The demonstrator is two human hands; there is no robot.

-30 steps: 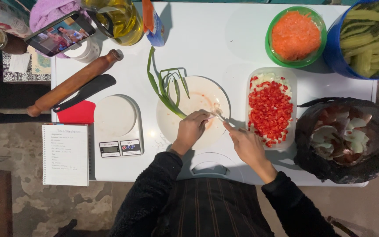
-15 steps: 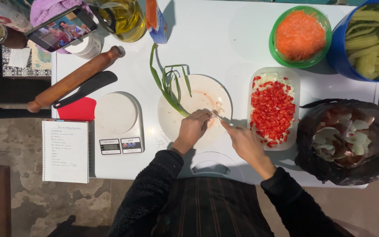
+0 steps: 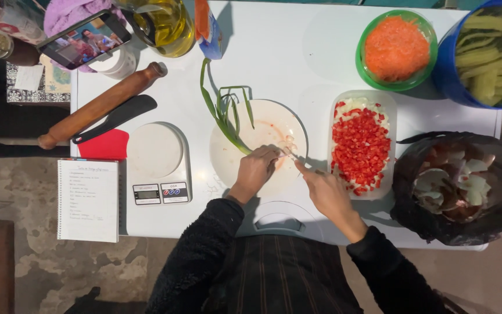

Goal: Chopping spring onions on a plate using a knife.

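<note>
Left hand (image 3: 257, 170) curled down on the white end of a spring onion (image 3: 226, 116), pinning it to the white round cutting board (image 3: 268, 125); green leaves trail up and to the left, off the board's rim. Right hand (image 3: 326, 195) closed round a knife handle, blade (image 3: 290, 156) angled toward the left fingertips, tip right at the onion's cut end; blade is small and partly hidden, edge contact can't be confirmed. A few pale cut bits lie on the board just beside the blade. Board carries reddish smears. Just right of the board: a clear rectangular tray (image 3: 391, 145) of diced red pepper with chopped pale onion at its far end. Further right, a black bag (image 3: 413, 197) of peelings. Far right corner: green bowl (image 3: 362, 64) of grated carrot, next to a blue tub (image 3: 448, 87) of yellow-green strips. Left of the board: a white kitchen scale (image 3: 157, 158), then a red-and-black spatula (image 3: 108, 136) and a wooden rolling pin (image 3: 100, 104). A spiral notebook (image 3: 87, 200) lies at the table's left edge. Far left: a phone (image 3: 83, 39) propped up, a jug of oil (image 3: 167, 23) beside it.
</note>
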